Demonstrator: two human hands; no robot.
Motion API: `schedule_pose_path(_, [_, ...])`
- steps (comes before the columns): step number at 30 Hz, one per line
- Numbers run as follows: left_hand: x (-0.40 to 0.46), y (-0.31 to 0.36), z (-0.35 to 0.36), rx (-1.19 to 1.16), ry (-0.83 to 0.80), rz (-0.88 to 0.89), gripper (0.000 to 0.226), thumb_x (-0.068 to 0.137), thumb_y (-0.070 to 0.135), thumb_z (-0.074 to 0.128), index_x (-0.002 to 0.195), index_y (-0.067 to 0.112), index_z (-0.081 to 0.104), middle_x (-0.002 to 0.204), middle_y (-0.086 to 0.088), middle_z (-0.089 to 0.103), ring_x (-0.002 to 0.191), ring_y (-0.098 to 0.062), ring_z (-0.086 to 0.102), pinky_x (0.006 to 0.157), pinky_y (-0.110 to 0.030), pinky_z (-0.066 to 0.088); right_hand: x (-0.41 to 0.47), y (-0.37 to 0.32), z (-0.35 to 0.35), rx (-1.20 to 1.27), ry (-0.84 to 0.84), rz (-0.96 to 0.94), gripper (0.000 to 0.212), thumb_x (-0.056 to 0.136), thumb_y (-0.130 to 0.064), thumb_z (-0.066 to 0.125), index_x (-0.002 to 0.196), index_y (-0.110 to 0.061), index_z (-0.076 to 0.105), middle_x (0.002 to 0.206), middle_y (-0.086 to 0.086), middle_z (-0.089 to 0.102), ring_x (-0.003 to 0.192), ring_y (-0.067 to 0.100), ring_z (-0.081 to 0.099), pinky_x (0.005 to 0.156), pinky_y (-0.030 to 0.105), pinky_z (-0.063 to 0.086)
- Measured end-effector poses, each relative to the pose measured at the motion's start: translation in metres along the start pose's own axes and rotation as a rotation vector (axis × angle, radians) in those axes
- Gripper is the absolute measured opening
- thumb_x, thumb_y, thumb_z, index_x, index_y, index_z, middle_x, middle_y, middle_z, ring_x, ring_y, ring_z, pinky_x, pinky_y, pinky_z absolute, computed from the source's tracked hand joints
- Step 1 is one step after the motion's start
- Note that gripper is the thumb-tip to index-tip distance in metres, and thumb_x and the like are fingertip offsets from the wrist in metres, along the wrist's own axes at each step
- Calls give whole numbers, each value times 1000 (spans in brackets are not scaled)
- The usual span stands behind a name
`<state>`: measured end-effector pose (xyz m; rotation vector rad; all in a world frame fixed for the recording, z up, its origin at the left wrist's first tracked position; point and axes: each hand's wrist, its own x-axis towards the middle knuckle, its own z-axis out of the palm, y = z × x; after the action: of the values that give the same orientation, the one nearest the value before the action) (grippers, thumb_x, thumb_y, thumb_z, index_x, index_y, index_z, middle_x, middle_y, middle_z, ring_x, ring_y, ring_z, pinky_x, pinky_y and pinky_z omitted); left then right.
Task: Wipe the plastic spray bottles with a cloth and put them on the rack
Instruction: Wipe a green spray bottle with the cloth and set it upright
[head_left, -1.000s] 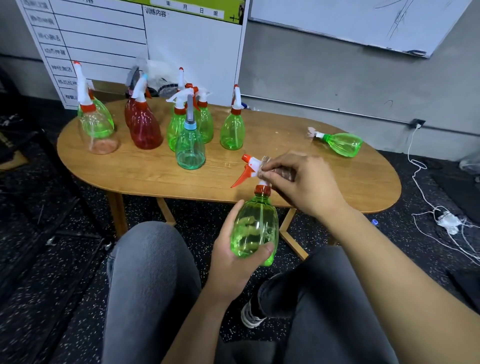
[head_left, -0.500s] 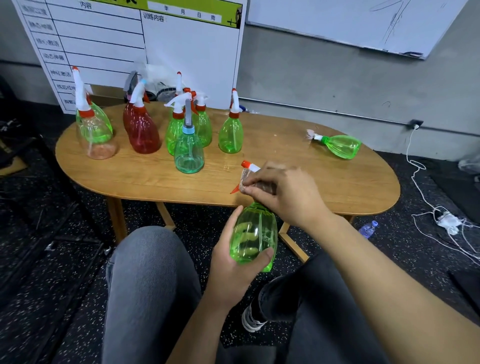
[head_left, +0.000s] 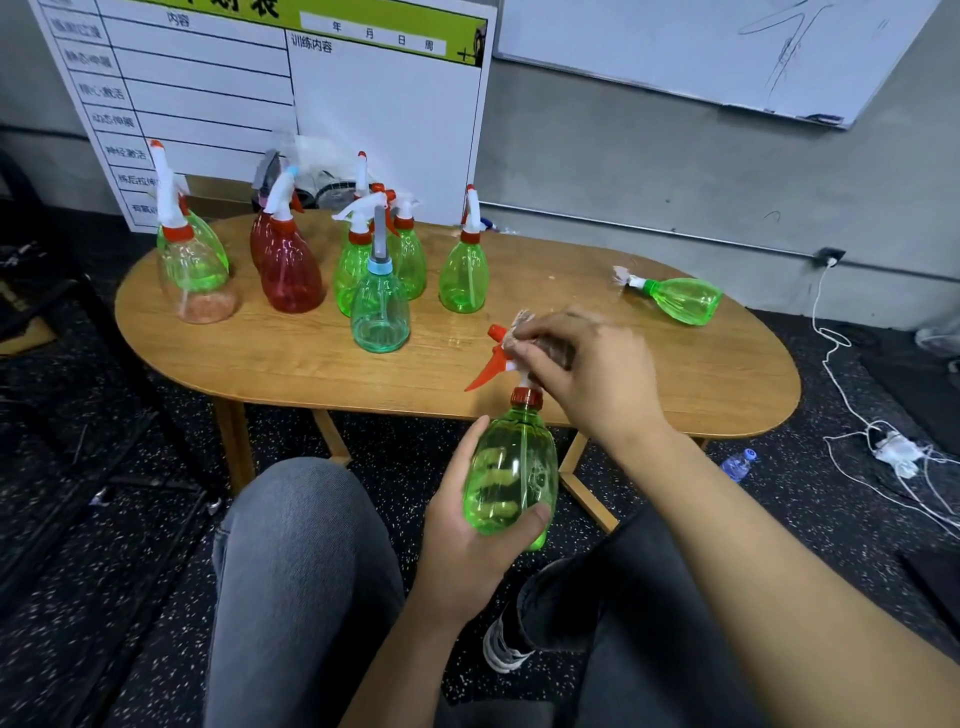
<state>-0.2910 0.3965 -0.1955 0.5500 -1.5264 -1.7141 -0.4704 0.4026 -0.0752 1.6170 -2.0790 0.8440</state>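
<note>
My left hand (head_left: 467, 540) grips the body of a green spray bottle (head_left: 511, 467) held upright over my knees, just in front of the table edge. Its spray head has a red trigger (head_left: 488, 366) pointing left. My right hand (head_left: 587, 374) is curled over that spray head, pinching a small pale cloth (head_left: 522, 325) against it; most of the cloth is hidden under the fingers. Several other spray bottles stand on the oval wooden table (head_left: 311, 364): green ones (head_left: 462, 275), red ones (head_left: 288, 270) and a teal one (head_left: 379, 312). One green bottle (head_left: 680, 299) lies on its side at the right.
A printed whiteboard (head_left: 363, 114) leans against the wall behind the table. White cables and a plug (head_left: 893, 447) trail on the dark speckled floor at the right, near a small water bottle (head_left: 737, 462). My knees (head_left: 301, 545) are below the table edge.
My right hand with the cloth moved down over the spray head toward the bottle's neck, then back up onto the head, uncovering the trigger. My left hand keeps the bottle in much the same place.
</note>
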Motion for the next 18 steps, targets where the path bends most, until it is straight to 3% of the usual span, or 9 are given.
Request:
schedule_pose_path(5, [1, 1, -1, 0, 20, 8, 93, 84, 3, 87, 161, 21, 39, 135, 12, 71, 126, -13, 68, 99, -23, 55, -9, 1, 1, 116, -165, -61, 32, 92, -59, 67, 108, -35, 79, 102, -16, 73, 87, 6, 70, 69, 34, 61])
schedule_pose_path(9, [1, 1, -1, -12, 10, 0, 93, 84, -1, 86, 161, 23, 39, 136, 10, 70, 126, -14, 68, 99, -25, 56, -7, 9, -2, 109, -48, 51, 23, 93, -53, 72, 106, -36, 79, 103, -17, 73, 90, 6, 69, 75, 36, 61])
schedule_pose_path(13, [2, 0, -4, -5, 40, 1, 95, 80, 14, 88, 161, 24, 39, 137, 7, 70, 127, -15, 68, 101, -28, 57, -12, 6, -1, 242, -231, -25, 25, 89, -54, 72, 105, -36, 79, 103, -19, 73, 94, 2, 69, 81, 41, 61])
schedule_pose_path(16, [2, 0, -3, 9, 17, 4, 95, 81, 15, 88, 162, 24, 38, 136, 3, 71, 127, -18, 68, 101, -30, 57, -13, 9, -5, 167, -105, 51, 28, 90, -57, 67, 105, -37, 78, 103, -18, 74, 93, 6, 70, 79, 42, 61])
schedule_pose_path(18, [2, -1, -3, 5, 16, 5, 94, 82, 14, 87, 162, 23, 38, 137, 2, 70, 127, -19, 68, 102, -31, 57, -16, 8, -6, 193, -116, 54, 23, 91, -52, 71, 104, -35, 79, 103, -18, 74, 93, 4, 69, 82, 41, 60])
